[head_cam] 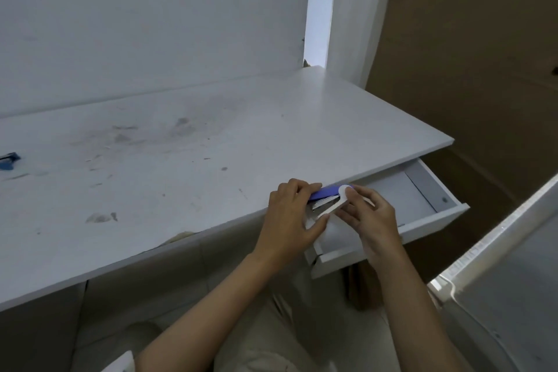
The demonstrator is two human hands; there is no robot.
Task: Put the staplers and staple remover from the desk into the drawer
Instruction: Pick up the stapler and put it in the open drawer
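Note:
A blue and white stapler (pixel 327 195) hangs at the desk's front edge, over the left end of the open white drawer (pixel 434 214). Both hands hold it: my left hand (pixel 290 217) grips its left end from above, and my right hand (pixel 370 217) pinches its white right end. The stapler's jaws look spread apart, metal showing between the blue top and white base. A small blue object (pixel 9 160), too cropped to identify, lies on the white desk (pixel 181 166) at the far left edge of view.
The drawer is pulled out under the desk's right end, and its visible inside shows nothing. Brown cardboard (pixel 471 75) stands to the right of the desk. A white wall backs the desk. A pale panel (pixel 498 281) sits at the lower right. My lap is below.

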